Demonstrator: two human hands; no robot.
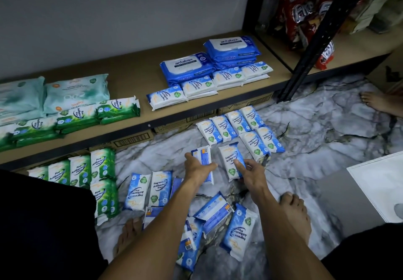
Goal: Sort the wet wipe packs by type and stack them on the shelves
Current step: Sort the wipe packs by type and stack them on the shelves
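Note:
My left hand (197, 168) grips a blue wipe pack (204, 156) that lies back side up on the floor. My right hand (250, 174) holds another blue Fragrance Free pack (231, 159), label up, right beside it. Several more blue packs (242, 127) lie in rows just beyond, and others (218, 212) are scattered near my feet. Green Pine packs (96, 170) stand in a group on the floor at the left. On the low wooden shelf (139, 70) sit green packs (76, 118), teal packs (74, 92), blue Antabax packs (231, 50) and small blue packs (209, 85).
A black shelf post (309, 46) stands at the right, with red snack bags (305, 11) behind it. Flattened cardboard boxes (133, 140) lie under the shelf. My bare feet (294, 212) are on the marble floor; another person's foot (377, 103) is far right. A white sheet (379, 183) lies at right.

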